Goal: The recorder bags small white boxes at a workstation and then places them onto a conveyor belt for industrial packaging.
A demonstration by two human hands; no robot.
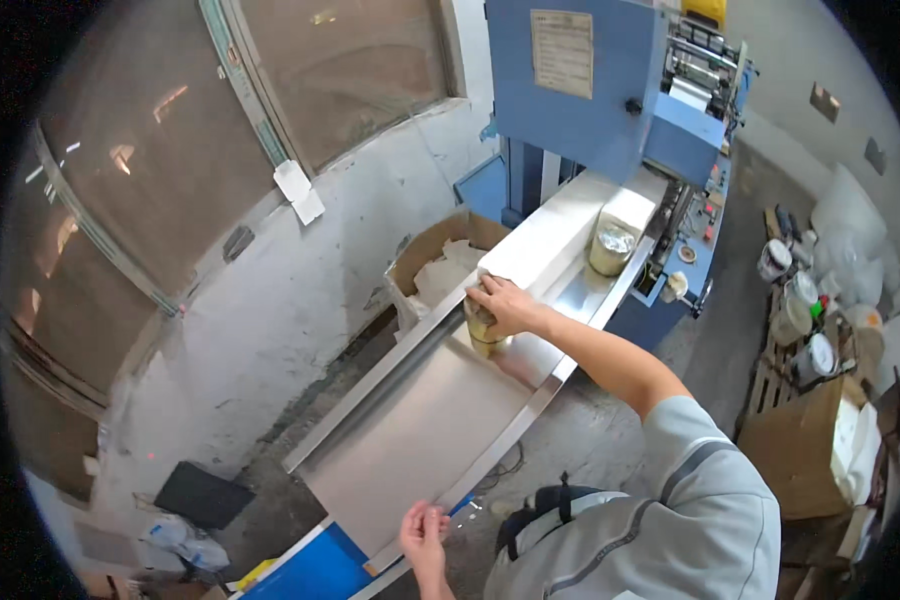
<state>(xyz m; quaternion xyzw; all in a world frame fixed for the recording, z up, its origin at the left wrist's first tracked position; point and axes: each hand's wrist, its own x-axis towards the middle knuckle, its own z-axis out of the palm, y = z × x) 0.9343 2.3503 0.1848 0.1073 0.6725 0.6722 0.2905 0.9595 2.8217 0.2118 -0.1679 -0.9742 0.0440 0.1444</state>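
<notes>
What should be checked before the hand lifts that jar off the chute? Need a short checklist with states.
1. Grip on jar: right hand covers its top, fingers wrapped over it. Ok.
2. Jar upright on the metal chute: looks upright, mostly hidden by the hand. Cannot tell.
3. Left hand out of the path: it rests on the chute's lower edge, well apart from the jar. Ok.
4. Next package spacing: it sits further up on the white belt, apart from the jar. Ok.
5. Box beside the chute has room: already holds crumpled white material, depth not visible. Cannot tell.
</notes>
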